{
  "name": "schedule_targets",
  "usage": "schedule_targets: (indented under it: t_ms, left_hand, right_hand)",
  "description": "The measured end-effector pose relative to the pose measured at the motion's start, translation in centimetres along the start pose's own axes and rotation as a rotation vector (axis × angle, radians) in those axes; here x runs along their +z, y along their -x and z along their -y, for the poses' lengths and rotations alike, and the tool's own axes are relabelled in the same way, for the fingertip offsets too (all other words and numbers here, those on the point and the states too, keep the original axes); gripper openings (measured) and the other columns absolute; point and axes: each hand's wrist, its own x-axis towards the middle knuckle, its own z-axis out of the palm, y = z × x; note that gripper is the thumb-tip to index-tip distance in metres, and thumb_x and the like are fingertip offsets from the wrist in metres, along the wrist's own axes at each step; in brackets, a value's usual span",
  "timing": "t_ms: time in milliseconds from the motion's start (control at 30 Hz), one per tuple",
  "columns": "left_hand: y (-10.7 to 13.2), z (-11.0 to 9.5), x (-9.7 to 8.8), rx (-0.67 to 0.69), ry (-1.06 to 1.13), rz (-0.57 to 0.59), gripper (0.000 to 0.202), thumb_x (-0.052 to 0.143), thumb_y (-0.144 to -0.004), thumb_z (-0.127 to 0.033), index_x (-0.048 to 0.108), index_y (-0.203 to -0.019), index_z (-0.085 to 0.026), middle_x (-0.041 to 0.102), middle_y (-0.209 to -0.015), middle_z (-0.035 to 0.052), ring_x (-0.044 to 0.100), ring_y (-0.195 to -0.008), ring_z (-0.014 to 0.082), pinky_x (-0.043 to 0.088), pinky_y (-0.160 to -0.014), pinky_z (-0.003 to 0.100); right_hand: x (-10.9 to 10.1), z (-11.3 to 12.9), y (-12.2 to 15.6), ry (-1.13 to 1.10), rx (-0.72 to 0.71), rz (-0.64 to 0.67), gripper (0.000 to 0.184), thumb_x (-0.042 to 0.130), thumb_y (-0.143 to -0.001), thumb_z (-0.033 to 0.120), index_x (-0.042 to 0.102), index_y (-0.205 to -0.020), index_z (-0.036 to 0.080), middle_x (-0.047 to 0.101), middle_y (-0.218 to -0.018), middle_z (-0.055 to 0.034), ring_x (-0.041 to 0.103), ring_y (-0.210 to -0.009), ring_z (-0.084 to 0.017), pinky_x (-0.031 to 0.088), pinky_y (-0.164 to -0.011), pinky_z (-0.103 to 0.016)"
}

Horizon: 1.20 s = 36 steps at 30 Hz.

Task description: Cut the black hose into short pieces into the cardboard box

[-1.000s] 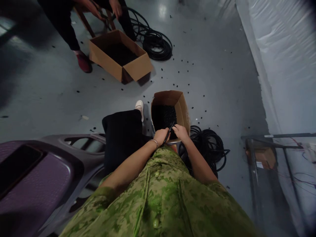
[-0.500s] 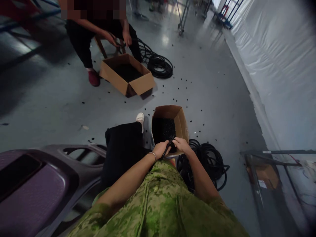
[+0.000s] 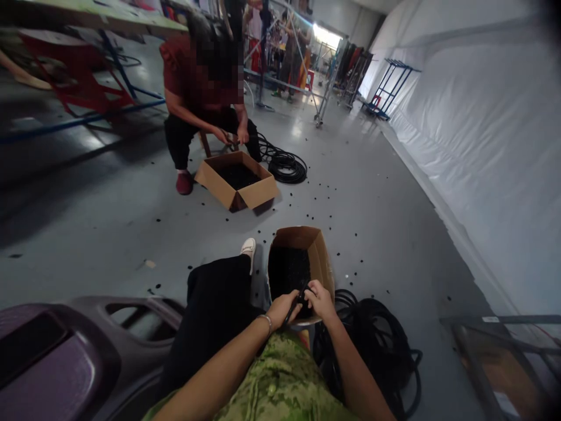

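My left hand, with a bracelet on its wrist, is closed around a thin black rubber tube over the near edge of a cardboard box. Close beside it, my right hand has its fingers bent in a pinch at the tube's upper end. Whatever sits between those fingertips is too dark and small to make out. Many small black pieces fill the bottom of the box. To the right of the box lies a loose coil of black tubing, partly behind my right forearm.
Ahead, a seated co-worker handles black tubing above another cardboard box, with a tubing coil alongside. Small black bits dot the floor. A purple-grey plastic chair holding a phone stands left; a metal frame stands right.
The view has tilted up, so the boxes and my hands sit lower in the picture. My hands stay together over the box, with the right fingers slightly shifted on the tube.
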Motion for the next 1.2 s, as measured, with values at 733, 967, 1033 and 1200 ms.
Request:
schedule_targets:
  t_ms: [733,967,1033,1200]
  left_hand:
    - [0.1,-0.1,-0.4,0.218,0.276,-0.021,0.042,0.055,-0.088,-0.028,0.062,-0.127,-0.014,0.074,-0.110,0.0088,0.068,-0.101,0.0213,0.052,-0.092,0.031]
    - [0.2,0.0,-0.3,0.151,0.136,-0.016,0.036,0.057,-0.088,-0.026,0.064,-0.122,-0.019,0.076,-0.098,0.0052,0.070,-0.091,0.0200,0.052,-0.087,0.029]
    - [0.3,-0.1,-0.4,0.103,0.050,0.017,0.032,0.056,-0.089,-0.028,0.065,-0.118,-0.020,0.075,-0.089,0.0039,0.070,-0.084,0.0190,0.052,-0.082,0.028]
    - [0.4,-0.8,-0.8,0.025,-0.129,0.041,0.023,0.054,-0.092,-0.033,0.067,-0.105,-0.019,0.073,-0.083,0.0061,0.070,-0.080,0.0194,0.050,-0.078,0.027]
  right_hand:
    - [-1.8,2.0,0.2,-0.616,0.205,0.336,0.040,0.072,-0.072,0.055,0.061,-0.079,0.017,0.048,-0.059,0.0042,0.028,-0.045,-0.006,0.019,-0.046,-0.023]
    - [-2.4,1.9,0.5,-0.480,0.183,0.342,0.044,0.067,-0.076,0.059,0.065,-0.083,0.016,0.049,-0.059,0.0032,0.034,-0.048,-0.008,0.022,-0.047,-0.023]
    - [-2.5,1.9,0.6,-0.423,0.163,0.334,0.043,0.065,-0.078,0.058,0.066,-0.085,0.016,0.050,-0.060,0.0033,0.035,-0.050,-0.009,0.024,-0.048,-0.023]
    - [-2.2,1.6,0.0,-0.327,0.162,0.305,0.042,0.062,-0.078,0.058,0.063,-0.082,0.017,0.044,-0.055,0.0054,0.034,-0.051,-0.009,0.025,-0.049,-0.024]
